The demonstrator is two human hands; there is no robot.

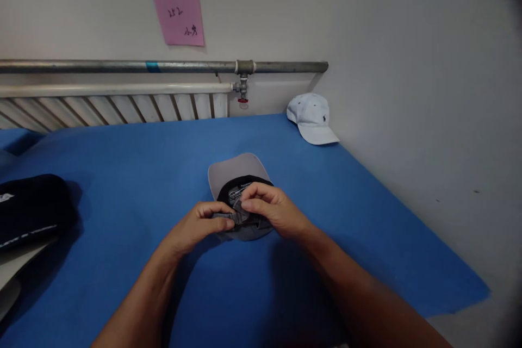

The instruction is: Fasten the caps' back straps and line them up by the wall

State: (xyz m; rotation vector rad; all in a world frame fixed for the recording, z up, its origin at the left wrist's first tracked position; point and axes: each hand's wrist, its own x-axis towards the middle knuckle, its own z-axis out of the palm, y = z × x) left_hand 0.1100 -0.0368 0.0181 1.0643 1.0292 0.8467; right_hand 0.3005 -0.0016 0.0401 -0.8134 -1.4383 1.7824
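Observation:
A grey cap (236,171) lies upside down in the middle of the blue table (134,174), its brim pointing away from me and its dark inner lining showing. My left hand (199,223) pinches the cap's rear strap from the left. My right hand (271,209) grips the same strap area from the right, fingers curled. Both hands meet over the back of the cap and hide part of it.
A pale blue cap (312,117) rests at the far right corner by the wall. A black cap (32,204) sits at the left edge atop a light brim. A radiator (114,109) and metal pipe (163,67) run along the back wall under a pink note (178,13).

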